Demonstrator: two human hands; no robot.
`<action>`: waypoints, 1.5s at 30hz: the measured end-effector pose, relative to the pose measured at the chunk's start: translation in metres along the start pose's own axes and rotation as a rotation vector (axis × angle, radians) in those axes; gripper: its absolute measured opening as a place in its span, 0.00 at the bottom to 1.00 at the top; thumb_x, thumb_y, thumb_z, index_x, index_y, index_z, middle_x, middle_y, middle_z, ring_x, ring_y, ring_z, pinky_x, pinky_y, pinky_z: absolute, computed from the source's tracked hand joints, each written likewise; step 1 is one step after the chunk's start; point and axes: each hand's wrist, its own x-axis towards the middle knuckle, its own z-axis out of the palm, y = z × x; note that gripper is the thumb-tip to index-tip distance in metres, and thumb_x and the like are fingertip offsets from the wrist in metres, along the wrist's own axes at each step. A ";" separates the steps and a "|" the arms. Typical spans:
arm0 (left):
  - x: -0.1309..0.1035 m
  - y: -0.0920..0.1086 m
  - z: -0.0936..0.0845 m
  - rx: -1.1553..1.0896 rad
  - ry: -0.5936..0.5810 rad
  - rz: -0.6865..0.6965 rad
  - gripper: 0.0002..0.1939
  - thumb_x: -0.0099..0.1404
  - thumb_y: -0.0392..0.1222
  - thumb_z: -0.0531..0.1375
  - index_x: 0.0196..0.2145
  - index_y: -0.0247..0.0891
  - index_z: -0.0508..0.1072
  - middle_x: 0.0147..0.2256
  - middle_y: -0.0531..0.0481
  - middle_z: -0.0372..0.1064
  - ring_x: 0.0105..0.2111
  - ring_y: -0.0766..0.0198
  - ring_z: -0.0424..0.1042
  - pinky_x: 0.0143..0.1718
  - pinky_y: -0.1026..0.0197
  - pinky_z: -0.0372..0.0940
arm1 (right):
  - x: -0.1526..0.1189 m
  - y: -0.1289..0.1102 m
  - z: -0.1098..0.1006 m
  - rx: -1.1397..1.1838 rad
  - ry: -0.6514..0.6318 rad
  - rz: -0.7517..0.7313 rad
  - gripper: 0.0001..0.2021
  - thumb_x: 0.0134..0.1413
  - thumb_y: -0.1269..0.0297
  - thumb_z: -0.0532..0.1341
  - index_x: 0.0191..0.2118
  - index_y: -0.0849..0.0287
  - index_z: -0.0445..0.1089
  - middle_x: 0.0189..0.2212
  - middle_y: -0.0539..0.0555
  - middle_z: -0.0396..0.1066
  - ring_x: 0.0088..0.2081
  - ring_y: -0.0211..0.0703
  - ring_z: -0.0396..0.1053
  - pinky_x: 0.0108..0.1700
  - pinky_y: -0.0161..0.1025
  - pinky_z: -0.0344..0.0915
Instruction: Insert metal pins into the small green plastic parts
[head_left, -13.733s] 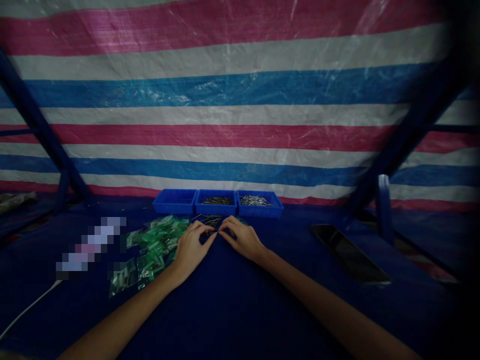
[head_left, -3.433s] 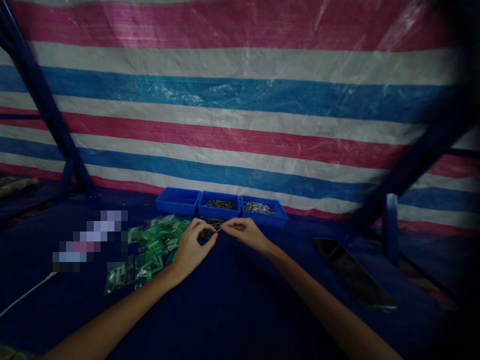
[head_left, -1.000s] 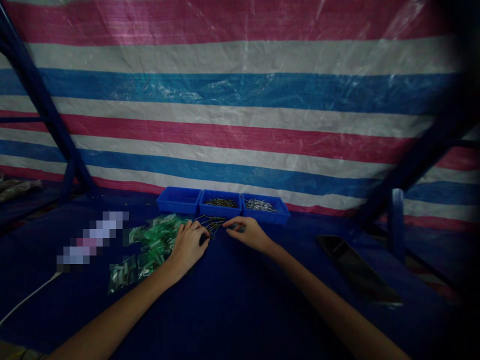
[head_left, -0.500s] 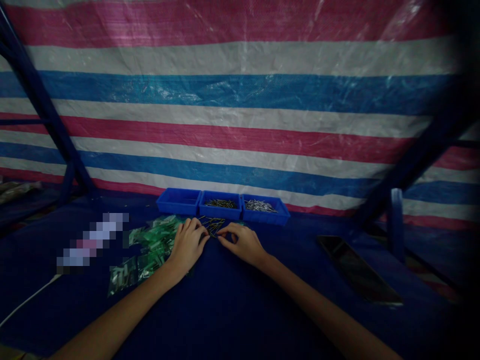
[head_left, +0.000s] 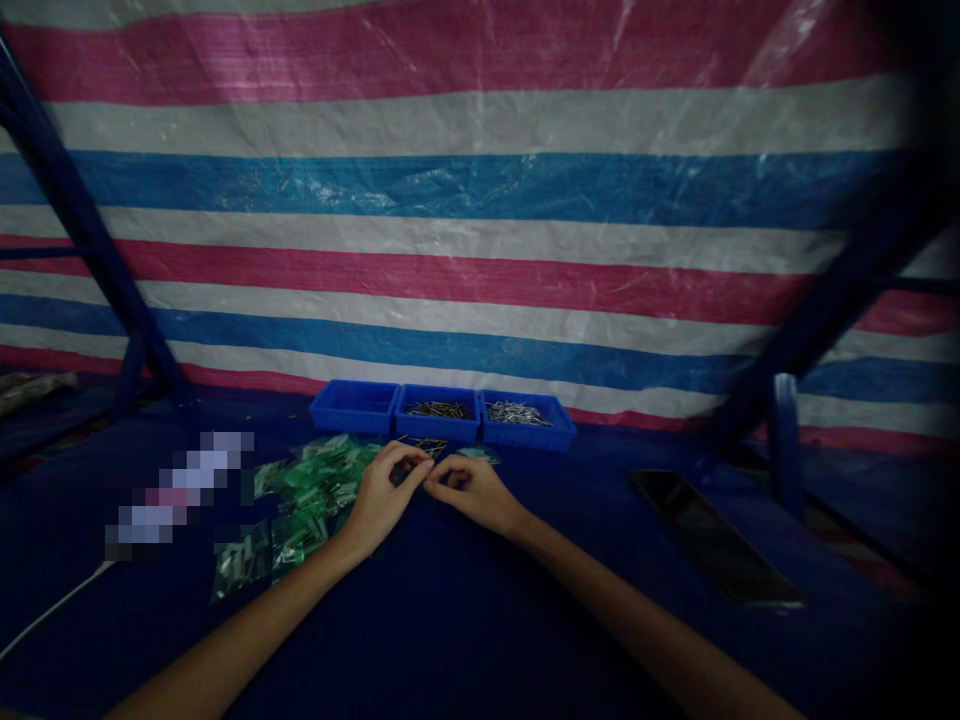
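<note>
My left hand and my right hand meet above the dark blue tabletop, thumbs and fingertips pinched together and nearly touching. Whatever sits between those fingertips is too small and dim to make out. Just beyond them lie loose thin, brass-coloured screw-like pieces, partly hidden by the hands. Left of my left hand spreads a pile of small clear-and-green plastic packets. Behind my right hand a small clear packet lies flat.
Three blue trays stand in a row at the back: an empty left tray, a middle tray with brass-coloured pieces, and a right tray with silvery ones. A phone lies right; a pixelated object with a white cable lies left.
My hands have drawn together, lifting slightly off the loose brass-coloured pieces towards me. The small clear packet behind my right hand shows more now. The view has shifted slightly.
</note>
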 end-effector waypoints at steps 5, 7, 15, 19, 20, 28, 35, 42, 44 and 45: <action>0.000 -0.002 0.001 -0.004 -0.018 0.002 0.08 0.55 0.44 0.59 0.29 0.38 0.73 0.31 0.50 0.67 0.32 0.63 0.66 0.33 0.61 0.61 | 0.001 0.004 -0.001 -0.017 0.033 0.027 0.07 0.44 0.63 0.60 0.30 0.61 0.72 0.23 0.49 0.69 0.21 0.32 0.61 0.24 0.30 0.57; 0.000 -0.003 0.002 -0.010 -0.015 0.008 0.08 0.54 0.45 0.60 0.28 0.38 0.73 0.31 0.49 0.67 0.32 0.63 0.66 0.32 0.62 0.61 | 0.001 0.004 -0.001 -0.025 0.036 0.035 0.07 0.44 0.63 0.60 0.29 0.61 0.72 0.22 0.49 0.69 0.21 0.33 0.61 0.23 0.31 0.57; 0.001 0.003 -0.001 0.010 0.034 0.013 0.07 0.57 0.42 0.57 0.29 0.37 0.72 0.29 0.50 0.65 0.29 0.66 0.64 0.29 0.64 0.60 | 0.005 -0.004 -0.016 0.061 0.089 0.048 0.09 0.44 0.60 0.61 0.28 0.61 0.72 0.25 0.51 0.71 0.23 0.34 0.63 0.26 0.32 0.61; -0.001 0.004 0.000 0.041 -0.026 0.041 0.06 0.56 0.41 0.58 0.28 0.37 0.72 0.29 0.50 0.66 0.30 0.65 0.65 0.30 0.63 0.60 | 0.007 -0.004 -0.018 0.103 0.134 0.000 0.11 0.45 0.57 0.61 0.30 0.59 0.72 0.30 0.52 0.71 0.27 0.36 0.66 0.30 0.35 0.63; -0.002 0.004 0.001 0.049 -0.050 0.051 0.05 0.56 0.41 0.58 0.28 0.38 0.72 0.29 0.50 0.66 0.30 0.65 0.65 0.30 0.63 0.60 | 0.007 -0.004 -0.017 0.116 0.127 -0.008 0.11 0.45 0.57 0.61 0.30 0.59 0.72 0.30 0.52 0.72 0.28 0.37 0.67 0.31 0.35 0.63; -0.002 -0.004 0.001 0.156 -0.033 0.010 0.08 0.53 0.45 0.61 0.30 0.39 0.73 0.31 0.50 0.66 0.31 0.63 0.65 0.33 0.60 0.61 | 0.009 -0.005 -0.022 0.189 0.183 0.158 0.12 0.45 0.57 0.60 0.31 0.61 0.70 0.21 0.49 0.67 0.18 0.30 0.58 0.18 0.30 0.53; 0.000 -0.013 -0.002 0.192 -0.041 0.049 0.07 0.55 0.44 0.60 0.26 0.40 0.76 0.31 0.49 0.69 0.34 0.62 0.68 0.39 0.57 0.61 | 0.015 0.008 -0.038 0.126 0.156 0.225 0.07 0.43 0.64 0.60 0.27 0.63 0.72 0.21 0.52 0.68 0.18 0.31 0.60 0.16 0.29 0.56; 0.000 -0.018 -0.004 0.336 -0.083 0.035 0.10 0.60 0.41 0.55 0.29 0.41 0.76 0.32 0.49 0.70 0.36 0.61 0.68 0.40 0.56 0.61 | 0.020 0.003 -0.052 0.287 0.226 0.219 0.09 0.45 0.65 0.59 0.34 0.61 0.71 0.31 0.56 0.72 0.30 0.37 0.69 0.27 0.33 0.67; 0.000 -0.017 -0.004 0.368 -0.082 0.032 0.10 0.60 0.40 0.54 0.30 0.41 0.76 0.32 0.49 0.70 0.36 0.60 0.68 0.40 0.56 0.61 | 0.021 0.004 -0.053 0.284 0.205 0.137 0.13 0.45 0.65 0.60 0.39 0.59 0.70 0.39 0.56 0.71 0.36 0.40 0.70 0.33 0.35 0.68; 0.000 -0.017 -0.004 0.377 -0.075 0.033 0.11 0.60 0.40 0.54 0.30 0.40 0.76 0.32 0.49 0.70 0.35 0.61 0.68 0.40 0.56 0.61 | 0.021 0.005 -0.052 0.239 0.186 0.104 0.13 0.44 0.66 0.60 0.40 0.59 0.70 0.40 0.56 0.71 0.38 0.40 0.70 0.34 0.36 0.68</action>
